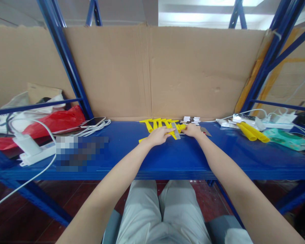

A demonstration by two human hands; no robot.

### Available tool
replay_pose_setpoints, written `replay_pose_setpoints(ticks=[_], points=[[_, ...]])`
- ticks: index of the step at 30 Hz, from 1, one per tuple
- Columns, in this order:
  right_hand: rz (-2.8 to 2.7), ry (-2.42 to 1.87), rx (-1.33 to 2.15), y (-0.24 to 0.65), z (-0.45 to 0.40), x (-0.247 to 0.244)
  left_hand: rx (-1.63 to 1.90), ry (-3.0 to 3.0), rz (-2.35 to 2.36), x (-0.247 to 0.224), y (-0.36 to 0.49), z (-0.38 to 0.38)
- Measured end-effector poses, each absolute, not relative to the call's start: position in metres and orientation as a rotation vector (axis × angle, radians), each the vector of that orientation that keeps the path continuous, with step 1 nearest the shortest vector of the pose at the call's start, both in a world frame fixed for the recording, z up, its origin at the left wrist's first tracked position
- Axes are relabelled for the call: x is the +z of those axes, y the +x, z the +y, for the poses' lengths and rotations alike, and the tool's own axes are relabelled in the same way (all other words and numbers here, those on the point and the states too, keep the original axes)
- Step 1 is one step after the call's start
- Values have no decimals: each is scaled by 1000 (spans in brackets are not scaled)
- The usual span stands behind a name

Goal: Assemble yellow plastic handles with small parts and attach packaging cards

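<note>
My left hand (158, 136) is closed on a yellow-handled scraper, whose flat grey metal blade (176, 131) sticks up past the fingers. Just right of it, my right hand (191, 130) is bent low over the table, its fingers closed beside a yellow handle (181, 126); what they grip is hidden. A flat brownish-grey metal piece (205, 131) shows beyond the right wrist. Behind both hands lies a row of several yellow T-shaped plastic handles (156, 124). Small white and dark boxes (190, 120) are stacked at the cardboard wall.
The blue table (122, 149) is backed by cardboard (112, 71) between blue posts. At left are a white power strip (38, 152), a red bag (56, 121), a phone (94, 122) and coiled cable. At right lie two yellow tubes (252, 131) and a green packet (289, 139).
</note>
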State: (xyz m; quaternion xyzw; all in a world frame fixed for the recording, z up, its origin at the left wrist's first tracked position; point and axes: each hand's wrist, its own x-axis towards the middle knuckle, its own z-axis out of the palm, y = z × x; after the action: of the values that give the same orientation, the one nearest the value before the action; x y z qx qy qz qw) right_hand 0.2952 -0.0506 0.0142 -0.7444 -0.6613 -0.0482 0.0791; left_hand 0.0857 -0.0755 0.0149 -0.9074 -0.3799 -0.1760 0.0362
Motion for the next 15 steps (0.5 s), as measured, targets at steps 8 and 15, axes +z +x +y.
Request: replay_pose_setpoints(ticks=[8,15], points=[[-1962,-2205,-138,295,-47,12,-534,-2786,-1174,15,86,-76],[-2002,-2192,-63,296,-43,10,-532,-2800,-1164,16,86,-76]])
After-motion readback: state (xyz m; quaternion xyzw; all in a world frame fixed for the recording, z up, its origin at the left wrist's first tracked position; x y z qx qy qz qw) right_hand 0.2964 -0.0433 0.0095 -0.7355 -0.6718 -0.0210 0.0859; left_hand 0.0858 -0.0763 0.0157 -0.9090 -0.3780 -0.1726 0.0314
